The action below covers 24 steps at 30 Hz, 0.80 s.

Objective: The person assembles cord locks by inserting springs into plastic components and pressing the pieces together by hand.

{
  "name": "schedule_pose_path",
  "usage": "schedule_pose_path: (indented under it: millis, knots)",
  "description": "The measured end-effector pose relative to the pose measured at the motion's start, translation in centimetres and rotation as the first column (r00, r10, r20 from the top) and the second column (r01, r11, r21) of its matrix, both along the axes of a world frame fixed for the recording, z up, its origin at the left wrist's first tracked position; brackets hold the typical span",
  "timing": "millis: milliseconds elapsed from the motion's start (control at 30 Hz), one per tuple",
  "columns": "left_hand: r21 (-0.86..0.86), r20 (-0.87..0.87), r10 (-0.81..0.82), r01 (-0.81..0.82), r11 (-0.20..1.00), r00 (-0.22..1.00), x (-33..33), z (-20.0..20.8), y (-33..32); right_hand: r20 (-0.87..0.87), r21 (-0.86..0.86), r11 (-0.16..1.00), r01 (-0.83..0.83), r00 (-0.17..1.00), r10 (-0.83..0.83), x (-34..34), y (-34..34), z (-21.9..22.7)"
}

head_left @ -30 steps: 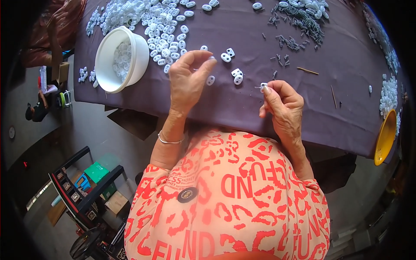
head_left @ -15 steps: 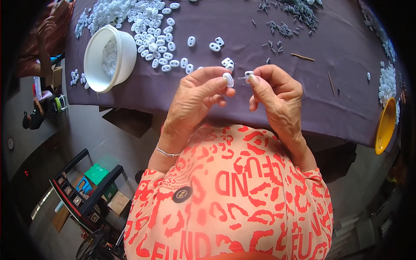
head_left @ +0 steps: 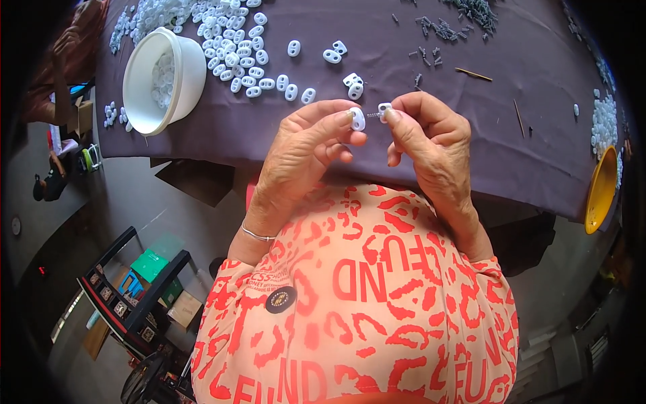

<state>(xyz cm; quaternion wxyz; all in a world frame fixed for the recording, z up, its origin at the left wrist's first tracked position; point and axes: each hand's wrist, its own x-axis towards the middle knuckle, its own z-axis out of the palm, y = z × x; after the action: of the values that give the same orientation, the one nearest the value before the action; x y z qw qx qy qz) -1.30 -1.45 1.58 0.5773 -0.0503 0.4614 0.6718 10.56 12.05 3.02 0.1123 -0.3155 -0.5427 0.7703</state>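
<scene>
Over the near edge of the table, my left hand [head_left: 299, 145] pinches a white oval cord-lock shell [head_left: 359, 120] between thumb and fingertips. My right hand [head_left: 434, 145] is closed on a smaller white cord-lock plunger [head_left: 384, 108]. A thin metal spring [head_left: 373, 115] juts from the plunger toward the shell, and a small gap seems to separate spring and shell. My right fingertips hide part of the plunger. Just beyond my hands lie a few white cord-lock pieces [head_left: 354, 84] with dark holes.
Many white shells [head_left: 232, 54] spread at the far left beside a white tub [head_left: 190, 77] of translucent pieces. Dark grey springs [head_left: 471, 13] are heaped at the far right. Two thin sticks [head_left: 474, 73] lie nearer. A yellow bowl [head_left: 599, 195] sits at the right edge by white pieces [head_left: 604, 124].
The shell in my left hand has turned, so its holed face shows more. The spring and plunger stay in my right fingers. The table has shifted slightly upward in view.
</scene>
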Motion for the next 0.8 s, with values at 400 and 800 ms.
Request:
schedule_pose_path:
  millis: [400,800]
  knots:
    - [-0.044,-0.424,0.037,-0.061,0.997,0.905,0.7,-0.3,0.6,0.015,-0.011,1.0,0.015,1.0,-0.015,-0.1,-0.1,-0.8]
    - [-0.172,-0.83,-0.153,-0.014,0.985,-0.536,-1.3,-3.3,-0.3,-0.014,0.052,0.998,0.04,0.999,-0.04,0.9,0.1,-1.6]
